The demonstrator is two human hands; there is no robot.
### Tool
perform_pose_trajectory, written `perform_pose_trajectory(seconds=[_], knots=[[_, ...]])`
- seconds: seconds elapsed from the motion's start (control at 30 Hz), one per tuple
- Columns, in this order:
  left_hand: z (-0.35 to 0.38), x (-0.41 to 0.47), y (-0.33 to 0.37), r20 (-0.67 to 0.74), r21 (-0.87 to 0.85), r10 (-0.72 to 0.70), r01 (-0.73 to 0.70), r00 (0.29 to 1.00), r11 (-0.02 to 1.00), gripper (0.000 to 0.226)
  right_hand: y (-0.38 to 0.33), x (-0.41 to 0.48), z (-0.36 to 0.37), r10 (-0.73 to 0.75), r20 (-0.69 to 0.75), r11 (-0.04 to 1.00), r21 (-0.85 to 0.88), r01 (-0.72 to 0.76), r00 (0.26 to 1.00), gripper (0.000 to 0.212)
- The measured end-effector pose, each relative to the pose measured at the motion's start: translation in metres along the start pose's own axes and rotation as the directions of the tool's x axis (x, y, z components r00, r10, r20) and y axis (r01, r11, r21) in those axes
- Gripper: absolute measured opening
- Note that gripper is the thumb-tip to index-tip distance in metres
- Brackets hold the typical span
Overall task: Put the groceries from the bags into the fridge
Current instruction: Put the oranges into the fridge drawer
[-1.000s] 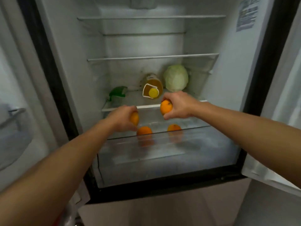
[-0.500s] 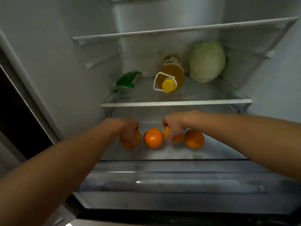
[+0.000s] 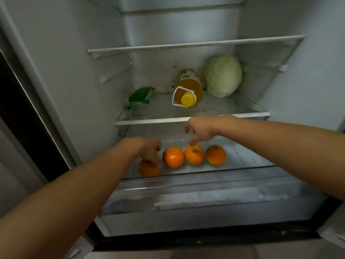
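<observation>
Fridge (image 3: 65,71), white interior.

Glass shelf (image 3: 149,121): its front rim runs just above the right hand (image 3: 200,128).
- Oil bottle (image 3: 188,90), yellow cap facing forward, directly beyond the right hand.
- Pale cabbage (image 3: 223,75), beyond that hand and to its right, just beside the bottle.
- Green packet (image 3: 141,96), beyond the left hand (image 3: 149,152).

Lower shelf (image 3: 242,161), under both hands, carries four oranges in a row.
- Leftmost orange (image 3: 148,170): the left hand's fingers curl over its top and hold it.
- Second orange (image 3: 173,157): between the hands.
- Third orange (image 3: 195,156): beneath the right hand, whose fingers hang loose and apart. One fingertip is at its top, and contact cannot be told.
- Rightmost orange (image 3: 216,155): just right of that hand.

Clear drawer (image 3: 186,202), below both forearms, with contents indistinct.
</observation>
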State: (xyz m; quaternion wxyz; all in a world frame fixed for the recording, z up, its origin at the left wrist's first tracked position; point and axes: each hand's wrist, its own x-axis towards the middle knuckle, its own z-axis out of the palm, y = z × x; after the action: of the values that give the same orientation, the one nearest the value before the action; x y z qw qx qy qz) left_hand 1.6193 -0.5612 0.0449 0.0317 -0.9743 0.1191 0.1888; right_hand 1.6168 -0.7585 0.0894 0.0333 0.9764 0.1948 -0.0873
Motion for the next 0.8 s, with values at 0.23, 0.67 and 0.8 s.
perform_pose_trajectory(seconds=[0.23,0.67,0.8], knots=[[-0.015,-0.048,0.005,-0.320,0.030,0.060,-0.053,0.946,0.998,0.047,-0.022,-0.052,-0.014,-0.006,-0.233,1.000,-0.018,0.002,0.973,0.049],[0.059,-0.278,-0.017,-0.764,0.021,-0.051,0.104,0.643,0.994,0.017,-0.157,-0.127,-0.005,-0.343,-0.639,0.922,-0.088,0.377,0.688,0.022],[0.110,-0.354,0.006,-0.787,-0.015,-0.121,0.177,0.605,0.984,0.017,-0.203,-0.160,0.030,-0.478,-0.629,0.846,-0.144,0.513,0.613,0.024]])
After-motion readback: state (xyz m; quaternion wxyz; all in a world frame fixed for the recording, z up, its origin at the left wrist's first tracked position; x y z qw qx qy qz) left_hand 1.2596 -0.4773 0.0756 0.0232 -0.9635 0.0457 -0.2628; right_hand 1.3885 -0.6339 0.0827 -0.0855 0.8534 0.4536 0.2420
